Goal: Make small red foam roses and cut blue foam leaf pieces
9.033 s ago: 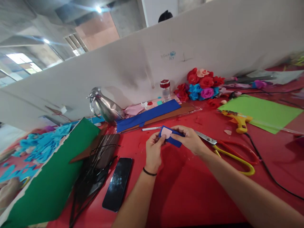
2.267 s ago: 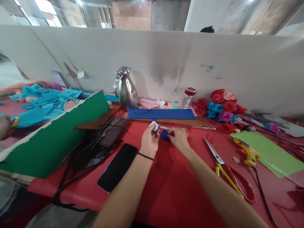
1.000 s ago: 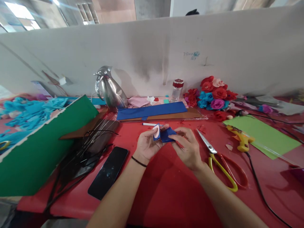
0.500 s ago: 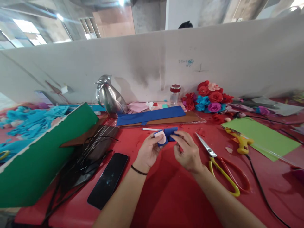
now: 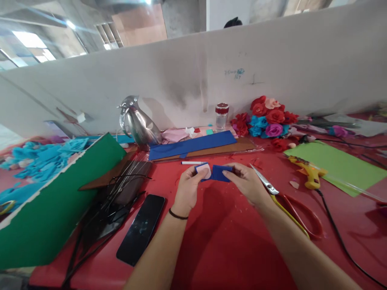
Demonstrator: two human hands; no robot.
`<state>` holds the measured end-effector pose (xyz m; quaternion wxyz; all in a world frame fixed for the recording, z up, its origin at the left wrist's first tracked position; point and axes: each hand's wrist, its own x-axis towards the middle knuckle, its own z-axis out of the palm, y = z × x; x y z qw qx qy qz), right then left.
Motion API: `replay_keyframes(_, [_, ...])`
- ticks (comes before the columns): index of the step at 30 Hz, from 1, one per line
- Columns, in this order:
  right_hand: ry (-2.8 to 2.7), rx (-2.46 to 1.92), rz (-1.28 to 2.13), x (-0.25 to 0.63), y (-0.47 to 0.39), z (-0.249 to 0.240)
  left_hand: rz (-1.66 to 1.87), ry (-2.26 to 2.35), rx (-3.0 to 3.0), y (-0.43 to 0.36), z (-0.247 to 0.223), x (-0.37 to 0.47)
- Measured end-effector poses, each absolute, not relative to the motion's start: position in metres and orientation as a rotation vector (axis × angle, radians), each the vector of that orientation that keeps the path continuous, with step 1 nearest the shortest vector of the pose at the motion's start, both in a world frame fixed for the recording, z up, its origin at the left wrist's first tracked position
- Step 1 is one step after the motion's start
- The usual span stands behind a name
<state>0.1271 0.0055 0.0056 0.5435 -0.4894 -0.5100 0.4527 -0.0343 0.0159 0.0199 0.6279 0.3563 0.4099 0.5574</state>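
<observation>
My left hand [image 5: 186,189] is closed, its thumb pressing a small pale pink piece with a rounded edge [image 5: 203,168] onto one end of a small blue strip [image 5: 220,173]. The other end of that strip is pinched between the thumb and fingers of my right hand [image 5: 249,185]. Both hands hold it just above the red table, with a narrow middle part showing between them. Whether the strip is paper or felt I cannot tell. Behind my left fingers lies a white marker [image 5: 190,162]. Scissors with red and yellow handles [image 5: 269,184] rest beside my right wrist.
A long blue strip [image 5: 193,146] lies across the back, before a steel jug [image 5: 141,125] and a red-lidded jar [image 5: 222,117]. Right are fabric-like flowers [image 5: 273,117], a green sheet [image 5: 335,165] and a yellow glue gun [image 5: 311,173]. A phone [image 5: 141,229] and green board [image 5: 66,201] stand left.
My right hand has turned and taken a pinch on the blue strip's right end, which now lies flatter and more spread out. My left hand keeps its grip. The view has shifted slightly.
</observation>
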Motion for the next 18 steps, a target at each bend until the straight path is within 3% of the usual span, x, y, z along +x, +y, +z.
replay_keyframes(4, [-1.033,-1.183,1.046,0.126,0.007,0.003,1.398,0.938,0.720,0.016,0.025,-0.041])
replay_keyframes(10, [-0.926,-1.146,1.012,0.120,0.005,0.002,1.140,0.932,0.833,0.006,0.027,-0.036])
replay_keyframes(18, [-0.689,-0.953,1.286,0.099,-0.005,0.000,1.276,0.970,0.934,-0.004,0.017,-0.015])
